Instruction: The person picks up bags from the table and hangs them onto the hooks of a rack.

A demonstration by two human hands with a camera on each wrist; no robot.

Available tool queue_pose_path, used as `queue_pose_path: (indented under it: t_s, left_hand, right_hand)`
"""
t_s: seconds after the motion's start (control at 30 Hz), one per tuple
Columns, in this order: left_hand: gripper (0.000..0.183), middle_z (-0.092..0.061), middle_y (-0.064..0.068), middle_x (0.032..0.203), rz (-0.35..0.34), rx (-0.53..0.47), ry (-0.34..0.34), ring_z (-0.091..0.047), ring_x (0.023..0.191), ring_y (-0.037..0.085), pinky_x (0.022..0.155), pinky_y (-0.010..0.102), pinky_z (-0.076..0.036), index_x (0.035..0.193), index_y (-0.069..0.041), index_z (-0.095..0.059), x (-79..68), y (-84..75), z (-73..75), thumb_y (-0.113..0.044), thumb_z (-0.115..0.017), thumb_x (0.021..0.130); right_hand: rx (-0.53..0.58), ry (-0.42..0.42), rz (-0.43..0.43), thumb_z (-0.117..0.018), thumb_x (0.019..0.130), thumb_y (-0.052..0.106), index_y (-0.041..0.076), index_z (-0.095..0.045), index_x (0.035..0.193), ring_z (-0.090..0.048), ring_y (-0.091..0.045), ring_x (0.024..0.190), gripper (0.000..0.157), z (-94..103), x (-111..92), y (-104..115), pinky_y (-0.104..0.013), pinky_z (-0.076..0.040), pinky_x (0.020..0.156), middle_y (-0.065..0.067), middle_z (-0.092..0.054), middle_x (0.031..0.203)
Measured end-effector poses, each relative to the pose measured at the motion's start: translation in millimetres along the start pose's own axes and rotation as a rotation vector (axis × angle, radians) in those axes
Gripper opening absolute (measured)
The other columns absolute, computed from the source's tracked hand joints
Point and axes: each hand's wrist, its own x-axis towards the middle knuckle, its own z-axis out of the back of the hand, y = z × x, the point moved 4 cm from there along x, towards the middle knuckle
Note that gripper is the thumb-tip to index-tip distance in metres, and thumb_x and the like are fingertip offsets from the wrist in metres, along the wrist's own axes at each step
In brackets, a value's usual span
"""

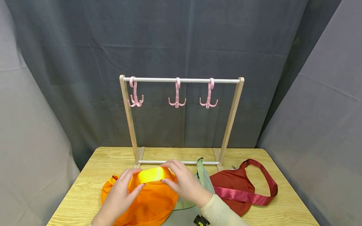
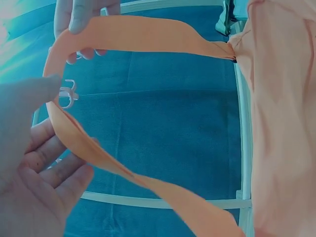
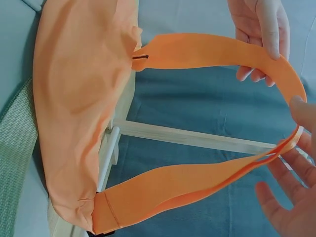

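An orange bag lies on the table with its wide strap raised in a loop. My left hand pinches the strap's left part between thumb and fingers. At the right part, the thumb and fingers of my right hand pinch it too. The left wrist view shows the strap curving from the bag round to my left hand. In the right wrist view, both strap ends join the bag, and my right hand grips the loop's bend.
Behind the bags stands a wooden rack with a white top bar. Pink hooks hang from it at left, middle and right. A grey-green bag and a dark red bag lie to the right on the table.
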Motion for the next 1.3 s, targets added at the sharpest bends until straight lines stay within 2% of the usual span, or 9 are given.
queue_pose_path:
  t_s: [0.13, 0.33, 0.7, 0.87, 0.93, 1.07, 1.13, 1.2, 1.3]
  left_hand:
    - [0.050, -0.067, -0.002, 0.115, 0.032, -0.013, -0.009, -0.066, 0.103, 0.014, 0.087, 0.040, -0.060, 0.122, -0.010, -0.067, 0.4, 1.5, -1.3, -0.010, -0.090, 0.078]
    - [0.049, -0.066, -0.003, 0.115, 0.043, -0.015, -0.021, -0.065, 0.101, 0.013, 0.086, 0.038, -0.060, 0.122, -0.009, -0.067, 1.1, 1.6, -1.7, -0.010, -0.090, 0.078]
    - [0.050, -0.066, 0.001, 0.117, 0.058, 0.012, 0.009, -0.067, 0.108, 0.020, 0.092, 0.046, -0.058, 0.122, -0.010, -0.066, 4.5, -0.1, -0.6, -0.012, -0.090, 0.078]
    - [0.051, -0.066, 0.002, 0.117, 0.029, 0.028, 0.002, -0.067, 0.107, 0.020, 0.091, 0.046, -0.058, 0.122, -0.009, -0.066, 7.0, -1.3, 1.6, -0.012, -0.091, 0.078]
    - [0.052, -0.067, 0.002, 0.116, -0.005, 0.045, -0.013, -0.067, 0.106, 0.020, 0.091, 0.043, -0.058, 0.122, -0.008, -0.066, 8.4, -2.2, 2.9, -0.012, -0.091, 0.077]
    - [0.053, -0.067, 0.002, 0.115, -0.071, 0.075, -0.040, -0.067, 0.104, 0.018, 0.095, 0.018, -0.051, 0.121, -0.007, -0.066, 11.2, -3.8, 5.2, -0.012, -0.092, 0.075]
    - [0.054, -0.066, 0.001, 0.115, -0.086, 0.079, -0.042, -0.067, 0.104, 0.017, 0.096, 0.013, -0.047, 0.121, -0.007, -0.066, 12.5, -4.4, 6.1, -0.012, -0.093, 0.074]
    - [0.053, -0.066, 0.001, 0.115, -0.093, 0.080, -0.040, -0.066, 0.103, 0.017, 0.095, 0.016, -0.050, 0.121, -0.006, -0.066, 13.9, -5.1, 6.9, -0.012, -0.092, 0.075]
    - [0.053, -0.066, 0.002, 0.114, -0.102, 0.079, -0.035, -0.066, 0.101, 0.017, 0.088, 0.034, -0.058, 0.121, -0.007, -0.065, 15.7, -6.6, 8.2, -0.012, -0.092, 0.076]
  right_hand:
    - [-0.005, 0.004, 0.007, -0.081, 0.090, 0.024, 0.016, -0.062, 0.131, -0.060, -0.013, 0.120, 0.046, -0.2, 1, -2, -0.032, -0.053, 0.103, 0.004, -0.061, 0.127]
    - [0.008, 0.013, 0.001, -0.082, 0.089, 0.024, 0.016, -0.062, 0.130, -0.060, -0.013, 0.118, 0.046, 1.3, 3, -6, -0.031, -0.053, 0.103, 0.005, -0.061, 0.126]
    - [-0.004, 0.019, 0.008, -0.082, 0.089, 0.024, 0.016, -0.062, 0.129, -0.061, -0.013, 0.117, 0.045, 3.4, 3, -10, -0.032, -0.053, 0.103, 0.004, -0.061, 0.126]
    - [0.019, 0.021, 0.004, -0.081, 0.090, 0.025, 0.015, -0.061, 0.129, -0.061, -0.012, 0.115, 0.045, 4.6, 6, -10, -0.032, -0.054, 0.102, 0.004, -0.061, 0.125]
    - [0.037, 0.023, -0.006, -0.081, 0.090, 0.024, 0.016, -0.062, 0.129, -0.061, -0.012, 0.115, 0.044, 5.6, 7, -10, -0.031, -0.054, 0.102, 0.004, -0.062, 0.125]
    - [0.060, 0.030, -0.031, -0.081, 0.090, 0.025, 0.017, -0.062, 0.129, -0.061, -0.012, 0.115, 0.044, 7.2, 10, -10, -0.031, -0.054, 0.102, 0.005, -0.062, 0.125]
    - [0.057, 0.028, -0.034, -0.081, 0.090, 0.025, 0.017, -0.062, 0.129, -0.061, -0.012, 0.115, 0.044, 7.8, 10, -10, -0.032, -0.054, 0.102, 0.005, -0.062, 0.124]
    - [0.051, 0.021, -0.030, -0.081, 0.090, 0.025, 0.017, -0.062, 0.129, -0.062, -0.011, 0.115, 0.045, 8.7, 11, -10, -0.032, -0.054, 0.101, 0.005, -0.062, 0.124]
    - [0.045, 0.003, -0.011, -0.082, 0.089, 0.025, 0.016, -0.062, 0.129, -0.062, -0.012, 0.113, 0.045, 10.6, 11, -9, -0.032, -0.055, 0.100, 0.004, -0.062, 0.123]
